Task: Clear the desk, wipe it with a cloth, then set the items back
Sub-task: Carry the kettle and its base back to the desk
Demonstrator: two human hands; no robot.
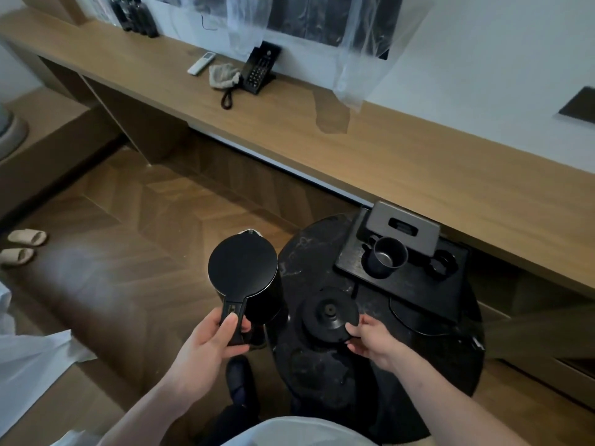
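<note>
My left hand (pixel 215 341) grips the handle of a black electric kettle (pixel 243 272) and holds it in the air just left of a round black marble side table (pixel 434 358). On that table lies the kettle's black round base (pixel 328 312), and my right hand (pixel 370 341) pinches its near right edge. Behind the base, a black tray (pixel 409 281) carries a dark mug (pixel 388 254) and a grey box (pixel 405 228). A grey cloth (pixel 223 75) lies crumpled on the long wooden desk (pixel 402 156) beside a black telephone (pixel 259 70).
A white remote (pixel 201 62) lies left of the cloth, and dark bottles (pixel 135 14) stand at the desk's far left. Clear plastic sheeting (pixel 354 59) hangs over the desk from the wall. The base's cord (pixel 415 325) loops across the side table. Slippers (pixel 25 244) sit on the floor at left.
</note>
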